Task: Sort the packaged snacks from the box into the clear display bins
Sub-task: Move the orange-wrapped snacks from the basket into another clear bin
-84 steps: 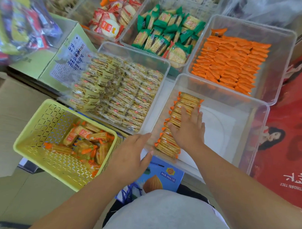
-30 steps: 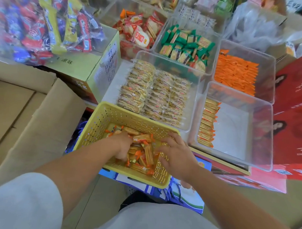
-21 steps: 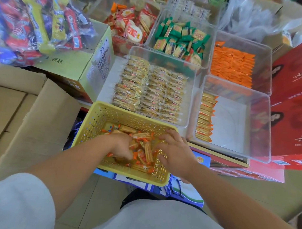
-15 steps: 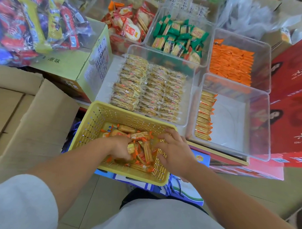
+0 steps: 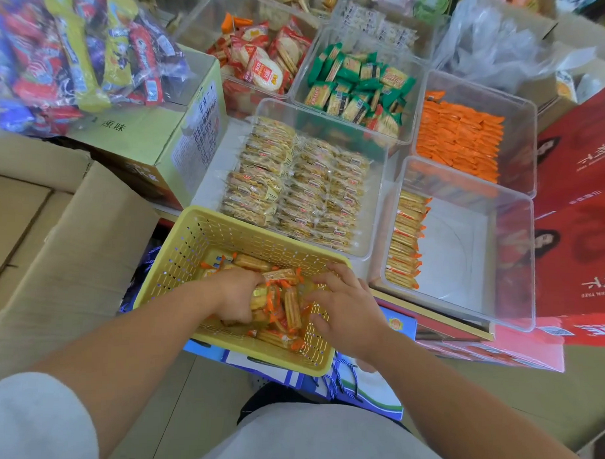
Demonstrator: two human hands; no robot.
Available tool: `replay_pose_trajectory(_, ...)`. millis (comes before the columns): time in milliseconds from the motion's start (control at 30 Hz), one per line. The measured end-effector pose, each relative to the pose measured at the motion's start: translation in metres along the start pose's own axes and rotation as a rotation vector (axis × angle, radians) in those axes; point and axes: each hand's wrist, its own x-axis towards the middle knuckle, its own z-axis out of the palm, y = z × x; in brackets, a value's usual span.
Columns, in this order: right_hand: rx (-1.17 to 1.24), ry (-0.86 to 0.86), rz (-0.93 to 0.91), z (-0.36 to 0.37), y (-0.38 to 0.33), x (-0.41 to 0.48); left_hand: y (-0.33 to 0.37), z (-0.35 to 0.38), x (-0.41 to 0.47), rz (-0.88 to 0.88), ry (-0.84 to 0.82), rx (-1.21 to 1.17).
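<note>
Packets (image 5: 286, 306) lie heaped in the near yellow basket (image 5: 190, 256) — some gripped by the curled left hand (image 5: 235, 297), others touched by the spread right hand (image 5: 346, 306) — and only one row (image 5: 405, 239) is stacked in the right clear bin (image 5: 457, 262).

"What's on your left?"

"A clear bag of candy bars (image 5: 77, 49) in red, yellow and blue wrappers, slumped on a yellow-green carton (image 5: 153, 135) with black print down its side. Nearer me is a brown cardboard box (image 5: 70, 248) with a big plain flap."

"And on your right?"

"Red gift boxes (image 5: 576, 191) with 2 printed figures on them, the lettering upside down from where I stand. Beyond them lies a crumpled clear plastic bag (image 5: 499, 40)."

"Anything below?"

"A blue gift bag (image 5: 399, 327) with cord handles, a tan floor (image 5: 494, 401), and my grey shirt (image 5: 304, 439) closest to me."
</note>
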Motion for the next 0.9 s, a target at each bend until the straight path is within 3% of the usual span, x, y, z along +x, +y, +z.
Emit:
replay_pose_trajectory(233, 0.173, 0.032, 0.0, -0.017, -0.009, -0.003, 0.013, -0.004, -0.068, -0.032, 0.407, -0.915)
replay_pose_trajectory(400, 0.532, 0.137, -0.032, -0.042, -0.022, -0.019, 0.068, 0.019, -0.097, 0.121, 0.491, -1.567)
replay_pose_trajectory(533, 0.889, 0.052, -0.055, -0.057, -0.005, -0.039, 0.115, 0.032, -0.092, 0.144, 0.521, -1.754)
replay_pose_trajectory(700, 1.144, 0.076, 0.006, -0.058, 0.045, -0.06, 0.17, 0.037, -0.072, 0.131, 0.598, -1.844)
replay_pose_trajectory(900, 1.208, 0.134, 0.089, -0.056, 0.127, -0.08, 0.245, 0.041, -0.047, -0.005, 0.674, -1.982)
